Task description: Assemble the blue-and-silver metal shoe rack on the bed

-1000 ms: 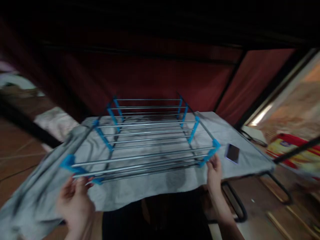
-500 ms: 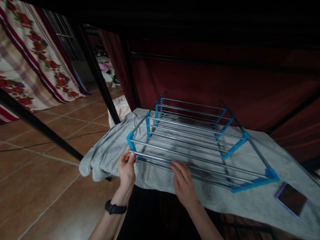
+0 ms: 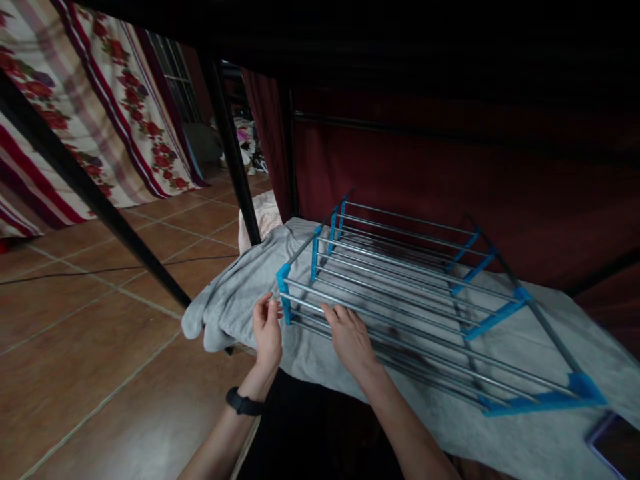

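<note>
A metal rack [image 3: 520, 297] with blue plastic brackets and several thin silver rods lies on a grey blanket [image 3: 227, 303]. My right hand [image 3: 350, 337] is closed around a front rod [image 3: 304, 303], its fingers curled over the top. Beside the front left bracket [image 3: 284, 297], my left hand [image 3: 267, 330] has its thumb and fingers apart, close to the rod's end. The rod's end meets that bracket; whether it is fixed there, I cannot tell. A dark band is on my left wrist.
A phone [image 3: 617, 443] lies on the blanket at the right. Black frame posts [image 3: 235, 153] stand at the left, and a dark red curtain [image 3: 400, 160] hangs behind the rack. A cable [image 3: 120, 268] crosses the tiled floor. A floral cloth [image 3: 125, 113] hangs at far left.
My left hand has let go of the rod's end, which now meets the front left bracket. My right hand has closed on the rod. The view has swung left.
</note>
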Demonstrator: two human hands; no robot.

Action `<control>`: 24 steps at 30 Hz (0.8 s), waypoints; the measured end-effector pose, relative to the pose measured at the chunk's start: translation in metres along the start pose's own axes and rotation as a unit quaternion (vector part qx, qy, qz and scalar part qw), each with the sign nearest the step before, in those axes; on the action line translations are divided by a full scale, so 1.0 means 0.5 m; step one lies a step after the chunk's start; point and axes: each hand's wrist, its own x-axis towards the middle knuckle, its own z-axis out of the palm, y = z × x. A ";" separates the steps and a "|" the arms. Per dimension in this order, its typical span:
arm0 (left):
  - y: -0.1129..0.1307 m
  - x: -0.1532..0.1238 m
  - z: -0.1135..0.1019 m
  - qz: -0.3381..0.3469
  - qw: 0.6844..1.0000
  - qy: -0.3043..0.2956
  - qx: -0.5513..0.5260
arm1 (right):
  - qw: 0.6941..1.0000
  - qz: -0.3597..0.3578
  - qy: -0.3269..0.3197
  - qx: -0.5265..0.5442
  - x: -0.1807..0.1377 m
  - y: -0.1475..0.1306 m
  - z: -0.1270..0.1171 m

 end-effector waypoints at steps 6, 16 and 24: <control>-0.003 0.074 0.016 -0.006 0.997 -0.082 0.009 | 1.000 -0.009 0.011 -0.002 0.001 0.004 -0.001; 0.001 0.126 0.040 -0.077 0.981 -0.168 0.059 | 1.000 -0.022 0.019 -0.004 0.005 0.008 -0.001; 0.002 0.110 0.066 -0.092 0.986 -0.127 0.061 | 1.000 -0.014 -0.025 -0.010 0.007 0.004 -0.020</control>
